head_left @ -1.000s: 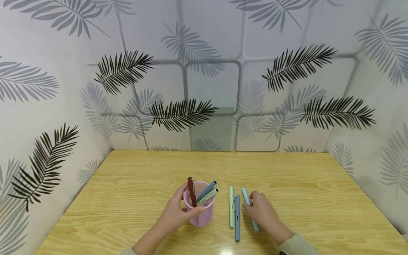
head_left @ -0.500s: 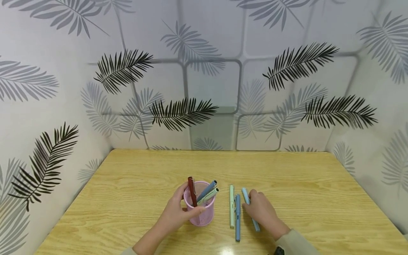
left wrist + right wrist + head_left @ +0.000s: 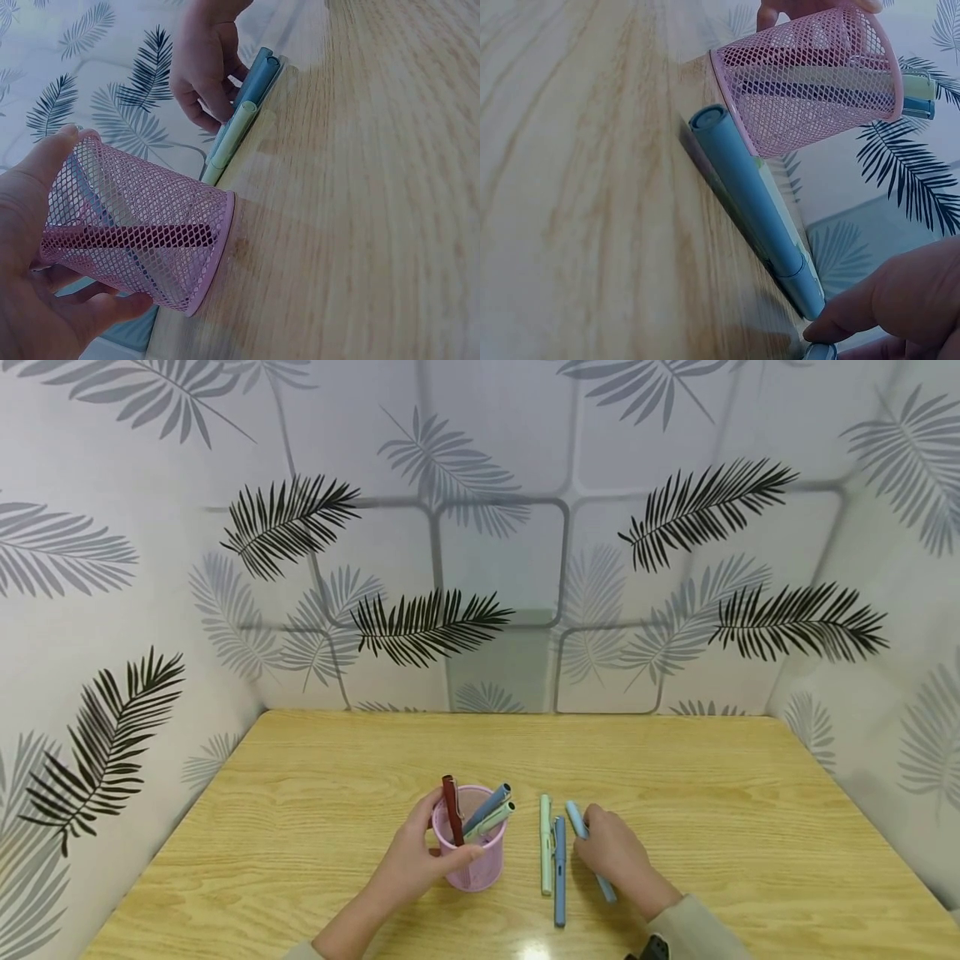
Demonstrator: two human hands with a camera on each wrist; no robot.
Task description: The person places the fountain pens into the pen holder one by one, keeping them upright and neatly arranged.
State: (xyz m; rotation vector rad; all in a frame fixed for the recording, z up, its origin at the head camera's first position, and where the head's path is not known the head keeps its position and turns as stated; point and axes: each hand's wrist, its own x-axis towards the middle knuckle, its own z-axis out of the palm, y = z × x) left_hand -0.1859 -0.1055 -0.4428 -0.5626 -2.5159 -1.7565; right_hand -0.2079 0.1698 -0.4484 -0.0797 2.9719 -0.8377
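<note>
My left hand [image 3: 405, 860] grips the side of a pink mesh pen cup [image 3: 486, 870], thumb across its near side. Inside lean a dark red pen [image 3: 452, 814], a blue pen [image 3: 486, 807] and a pale green pen [image 3: 495, 820]. To the right, my right hand [image 3: 617, 853] pinches a light blue pen [image 3: 575, 817] around its middle; its two ends stick out past the fingers. Between cup and right hand, a pale green pen [image 3: 545, 847] and a darker blue pen [image 3: 560, 877] lie side by side. The right wrist view shows the thumb and fingers at a pen's end [image 3: 821, 351].
The pens and cup stand on a wood-grain table [image 3: 337, 760]. Behind it and along both sides rise pale walls [image 3: 495, 577] with a leaf pattern. A black object [image 3: 657, 948] sits at the right sleeve [image 3: 693, 931].
The light blue pen has turned slightly under my right hand, its far end shifting left and its near end right. My left hand and the cup have stayed in place.
</note>
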